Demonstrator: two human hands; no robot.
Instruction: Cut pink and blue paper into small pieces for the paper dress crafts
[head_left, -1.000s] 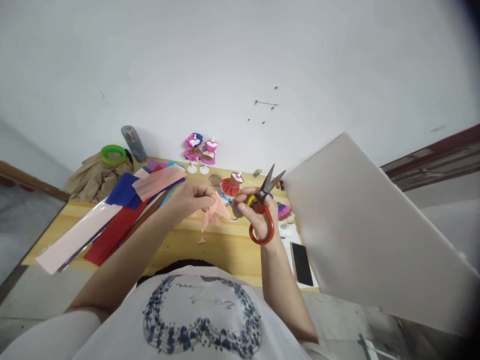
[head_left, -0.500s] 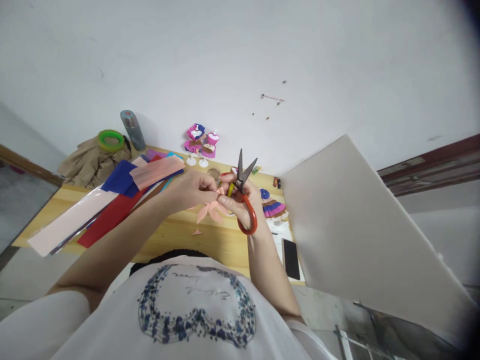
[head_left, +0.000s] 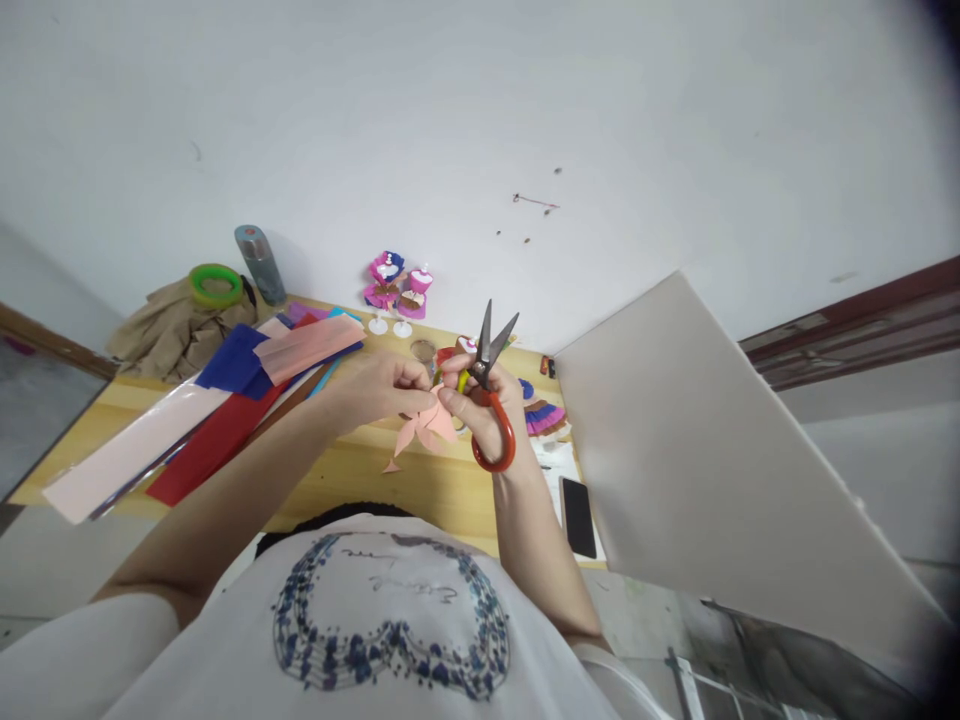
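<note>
The left hand (head_left: 390,385) is mostly closed, its fingers curled and its thumb and forefinger pinched on the upper left part of a peach paper piece (head_left: 427,428). The right hand (head_left: 484,405) faces it from just beside, its fingers bent and nearly closed, with the thumb tip against the upper right of the same paper; how firmly it grips there cannot be told. That right hand also carries the scissors (head_left: 481,370): the red handle loop hangs around the base of the thumb, a yellow part shows between the fingers, and the blades stand apart, pointing to the far side, clear of the paper.

The paper is between the two hands, above the middle of the desk (head_left: 420,495), its pointed, petal-like lobes drooping toward the near side. A small peach scrap (head_left: 391,467) lies on the desk just nearer. Left of the left hand, beyond the forearm, spread coloured paper strips (head_left: 214,435); to the right of the right forearm lies a dark phone (head_left: 577,517).
</note>
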